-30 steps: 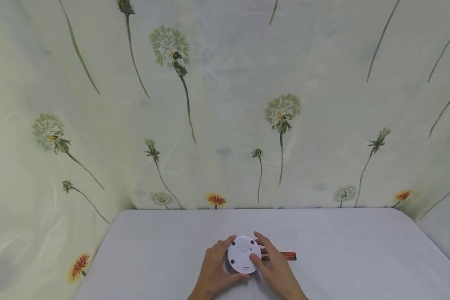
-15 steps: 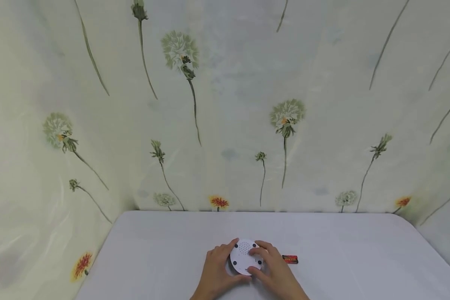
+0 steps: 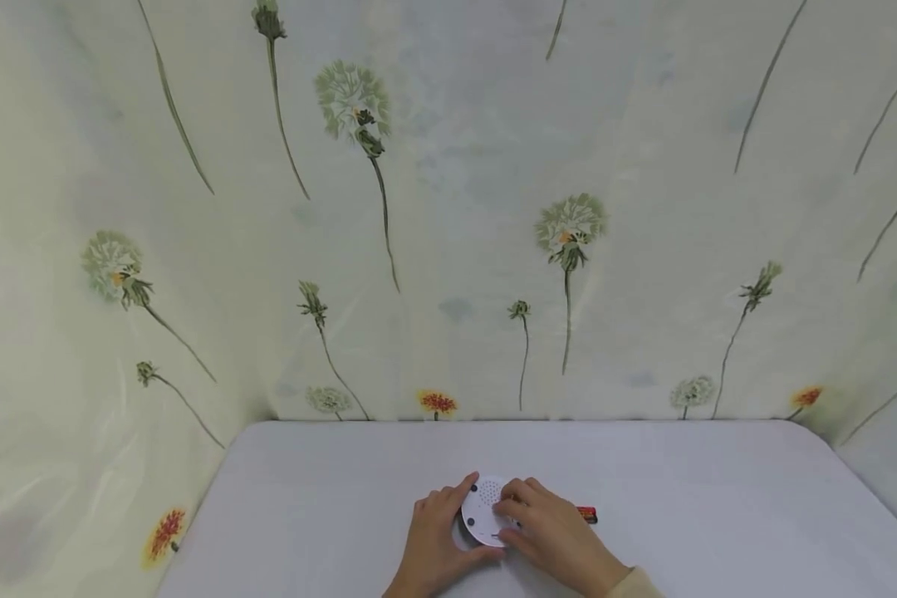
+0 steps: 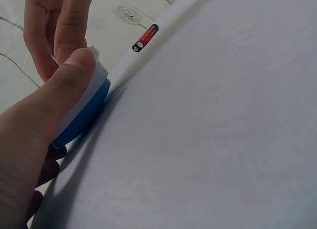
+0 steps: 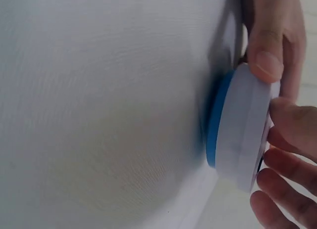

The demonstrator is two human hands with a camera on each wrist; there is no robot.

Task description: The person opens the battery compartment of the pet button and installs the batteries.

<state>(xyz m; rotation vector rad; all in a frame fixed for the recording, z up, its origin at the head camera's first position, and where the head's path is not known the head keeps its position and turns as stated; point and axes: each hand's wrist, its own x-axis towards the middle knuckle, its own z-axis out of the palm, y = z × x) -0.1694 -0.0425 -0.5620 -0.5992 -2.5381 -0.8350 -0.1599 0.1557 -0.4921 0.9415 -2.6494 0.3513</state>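
Observation:
A round white device lies with its flat face up, showing a cluster of small holes, black round feet and a small slot. Its lower part is blue in both wrist views. My left hand grips the device round its left side, the thumb against the rim. My right hand is over its right part, with bent fingers and the thumb touching the upper face. The thumb is by the slot. Whether these fingertips pinch anything cannot be made out. The right hand hides much of the face.
Two red-and-black batteries lie side by side on the white tabletop, right of the device and partly hidden by the right hand in the head view. A flower-patterned curtain rises behind the table edge.
My right hand has moved farther over the device's face, its fingers bending more, and it covers more of the batteries. The left hand keeps its grip. The head view has shifted slightly.

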